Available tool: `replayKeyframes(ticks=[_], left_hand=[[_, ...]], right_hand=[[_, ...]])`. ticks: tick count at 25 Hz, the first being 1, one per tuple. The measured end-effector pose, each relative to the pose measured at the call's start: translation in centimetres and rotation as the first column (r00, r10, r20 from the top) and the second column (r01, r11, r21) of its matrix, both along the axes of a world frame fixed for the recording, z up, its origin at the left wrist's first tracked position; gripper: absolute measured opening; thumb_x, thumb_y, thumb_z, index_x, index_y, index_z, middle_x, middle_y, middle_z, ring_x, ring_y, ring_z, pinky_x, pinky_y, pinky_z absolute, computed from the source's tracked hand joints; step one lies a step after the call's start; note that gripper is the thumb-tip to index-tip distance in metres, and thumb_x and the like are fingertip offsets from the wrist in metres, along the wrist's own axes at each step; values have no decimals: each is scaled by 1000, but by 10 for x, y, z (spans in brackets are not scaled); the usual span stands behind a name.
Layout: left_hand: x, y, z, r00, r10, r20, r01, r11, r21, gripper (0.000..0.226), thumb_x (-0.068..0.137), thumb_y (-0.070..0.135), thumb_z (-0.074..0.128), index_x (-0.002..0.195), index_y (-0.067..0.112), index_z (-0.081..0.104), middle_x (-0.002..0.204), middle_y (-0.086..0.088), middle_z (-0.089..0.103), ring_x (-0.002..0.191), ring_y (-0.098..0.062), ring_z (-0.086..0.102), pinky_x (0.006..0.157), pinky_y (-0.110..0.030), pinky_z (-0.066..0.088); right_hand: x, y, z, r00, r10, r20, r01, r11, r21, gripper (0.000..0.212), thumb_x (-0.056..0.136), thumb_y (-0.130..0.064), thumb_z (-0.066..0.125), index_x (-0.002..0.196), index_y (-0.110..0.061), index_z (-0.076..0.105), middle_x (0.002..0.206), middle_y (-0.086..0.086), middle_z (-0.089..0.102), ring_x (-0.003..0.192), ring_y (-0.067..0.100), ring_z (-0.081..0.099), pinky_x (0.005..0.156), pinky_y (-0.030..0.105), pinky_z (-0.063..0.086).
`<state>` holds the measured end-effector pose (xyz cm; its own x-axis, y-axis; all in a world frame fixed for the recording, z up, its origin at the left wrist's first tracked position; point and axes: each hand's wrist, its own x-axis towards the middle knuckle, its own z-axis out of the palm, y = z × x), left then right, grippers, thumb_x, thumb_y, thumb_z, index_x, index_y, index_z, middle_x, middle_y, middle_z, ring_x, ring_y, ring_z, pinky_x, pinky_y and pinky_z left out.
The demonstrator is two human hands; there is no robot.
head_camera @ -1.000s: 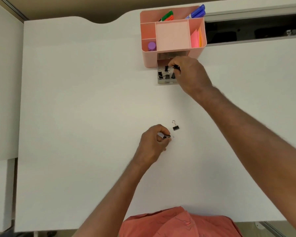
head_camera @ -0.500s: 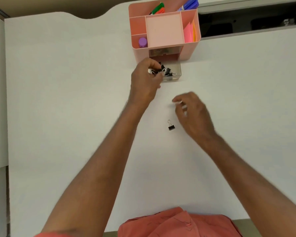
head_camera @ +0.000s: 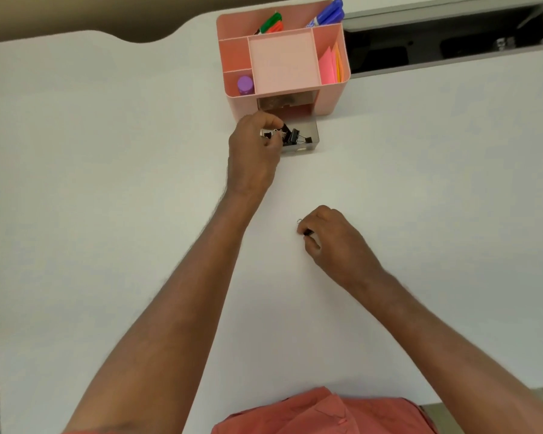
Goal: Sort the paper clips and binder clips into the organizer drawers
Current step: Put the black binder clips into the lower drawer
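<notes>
Your left hand (head_camera: 251, 158) reaches to the upper middle of the frame, fingers curled over the left side of the open drawer (head_camera: 308, 133). Its fingertips sit among the black binder clips (head_camera: 292, 136) there; whether it pinches one or has let go cannot be told. Your right hand (head_camera: 333, 242) rests on the white bench (head_camera: 107, 183) just right of centre, fingers curled, pinching a small black binder clip (head_camera: 308, 233) between thumb and forefinger. That clip's black body points toward the left of the frame, and a bit of wire loop shows just above it; its long axis is mostly hidden by your fingers. The clear drawer is pulled out toward you from the base of a pink organizer (head_camera: 333, 98) at the top of the frame. The clips in the drawer lie jumbled, several with wire handles pointing right. The organizer's top compartments hold markers (head_camera: 326, 14), pink sticky notes (head_camera: 328, 67) and a purple-capped item (head_camera: 244, 84).
</notes>
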<state>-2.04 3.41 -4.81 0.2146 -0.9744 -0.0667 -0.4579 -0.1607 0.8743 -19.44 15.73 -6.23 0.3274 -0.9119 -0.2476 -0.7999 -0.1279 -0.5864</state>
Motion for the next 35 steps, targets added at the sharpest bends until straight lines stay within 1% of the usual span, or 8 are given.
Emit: replayKeyframes(ticks=[8, 13, 17, 20, 22, 24, 26, 35], left_hand=[[19, -2, 10, 817, 430, -384, -386, 903, 189, 2, 91, 19, 64, 93, 19, 63, 94, 4, 65, 89, -23, 69, 62, -24, 57], [25, -23, 12, 706, 549, -447, -439, 835, 331, 34, 91, 37, 69, 114, 14, 60, 99, 3, 60, 78, -11, 60, 64, -24, 57], [26, -35, 12, 727, 539, -426, -419, 839, 346, 43, 90, 45, 70, 121, 18, 56, 115, -1, 60, 87, -12, 59, 68, -28, 55], [26, -36, 9, 735, 512, -444, -393, 856, 336, 40, 91, 45, 70, 123, 26, 55, 129, -2, 59, 110, -15, 62, 82, -33, 59], [24, -35, 8, 728, 492, -477, -381, 869, 315, 36, 92, 42, 69, 124, 30, 56, 132, 0, 61, 118, -16, 61, 91, -36, 58], [22, -36, 8, 725, 481, -494, -389, 877, 283, 31, 95, 39, 68, 123, 32, 58, 130, 4, 63, 118, -14, 61, 96, -36, 57], [20, -37, 9, 713, 473, -517, -404, 880, 248, 25, 96, 33, 69, 119, 34, 61, 127, 7, 66, 113, -9, 62, 96, -34, 56], [19, -41, 10, 677, 466, -570, -407, 882, 239, 21, 95, 30, 70, 114, 37, 63, 115, 17, 68, 109, -6, 65, 88, -27, 56]], right_hand=[[13, -106, 37, 972, -151, 177, 177, 974, -141, 18, 91, -8, 66, 106, -18, 70, 111, -2, 60, 101, 16, 63, 88, 35, 57], [32, -144, 35, 985, -124, 120, 140, 979, -145, 18, 93, -4, 66, 105, -17, 67, 113, 0, 59, 97, 19, 63, 87, 40, 55], [38, -137, 28, 904, -274, 330, 334, 932, -141, 16, 93, -4, 67, 104, -14, 63, 111, 0, 55, 97, 13, 61, 92, 30, 56], [38, -109, 21, 728, -497, 473, 556, 831, 16, 16, 92, -2, 64, 98, -17, 62, 105, 2, 58, 89, 2, 60, 83, 15, 54], [41, -91, 18, 455, -727, 514, 627, 672, 394, 14, 93, -5, 63, 99, -18, 61, 101, 4, 64, 89, 6, 64, 78, 13, 54], [43, -84, 20, 62, -913, 403, 396, 393, 830, 8, 97, -11, 63, 105, -11, 62, 103, 8, 67, 97, 20, 71, 82, 25, 60], [40, -87, 23, -168, -965, 202, 78, 191, 978, 23, 99, -21, 61, 113, -3, 61, 117, 15, 70, 108, 31, 71, 89, 37, 60], [31, -126, 50, -360, -925, 119, -247, 218, 944, 67, 99, -43, 54, 147, 2, 42, 145, 29, 53, 135, 43, 52, 106, 55, 46]])
